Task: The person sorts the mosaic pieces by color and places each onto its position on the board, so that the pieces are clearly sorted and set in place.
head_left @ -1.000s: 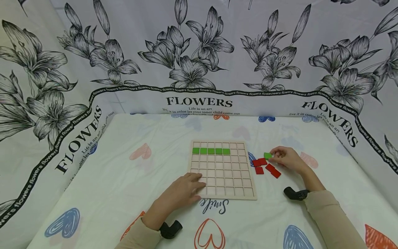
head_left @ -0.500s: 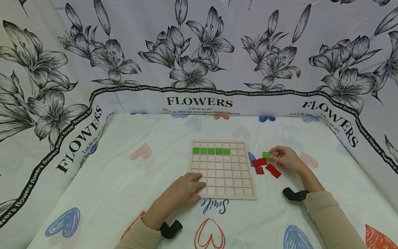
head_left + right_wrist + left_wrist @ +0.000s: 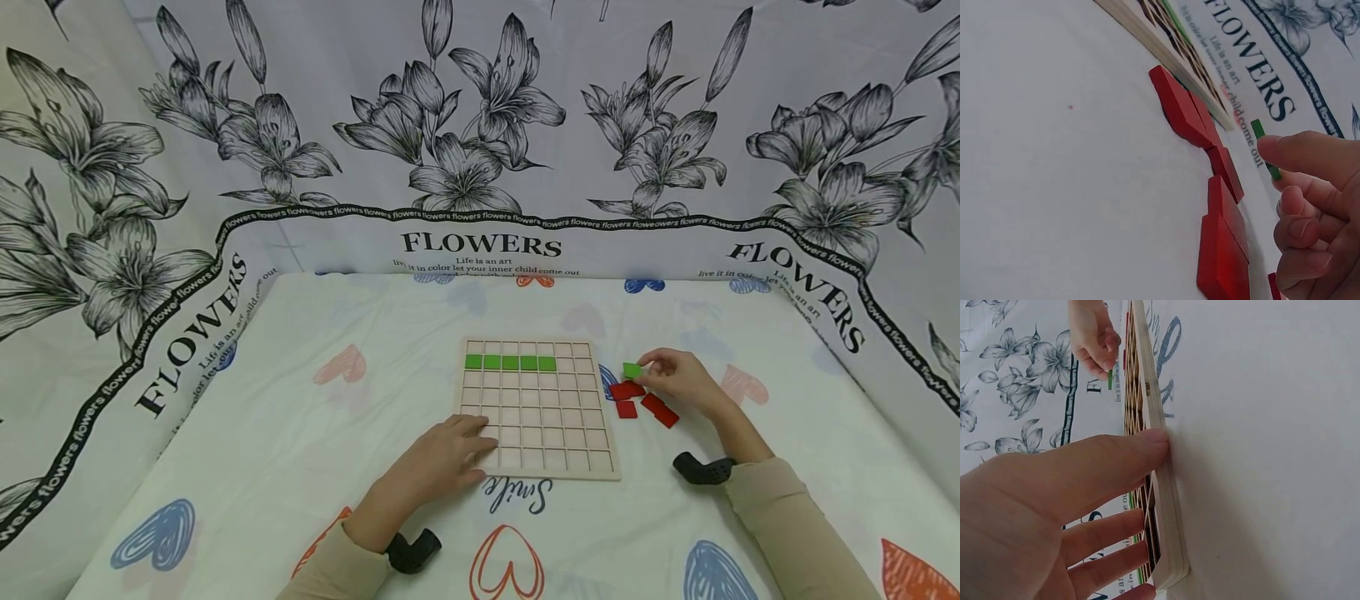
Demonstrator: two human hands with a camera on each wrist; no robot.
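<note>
My right hand (image 3: 678,379) pinches a small green square tile (image 3: 632,370) between thumb and fingertips, above the red tiles (image 3: 627,409) just right of the board. The right wrist view shows that tile (image 3: 1257,129) edge-on, its flat side under the thumb (image 3: 1310,153). A pale wooden grid board (image 3: 531,418) lies flat, with several green tiles (image 3: 510,363) side by side in its second row from the far edge. At the board's near left corner rests my left hand (image 3: 438,457), fingers extended over the cells and thumb (image 3: 1147,447) against the front edge.
Several red tiles lie loosely beside the board's right edge, some touching. A white cloth (image 3: 247,433) printed with hearts covers the table. Behind it hangs a flower-printed curtain (image 3: 285,125). Each wrist carries a black device (image 3: 703,468).
My right hand has shifted left toward the board, carrying the green tile from the far side of the red tiles to above them. My left hand and the board have stayed put.
</note>
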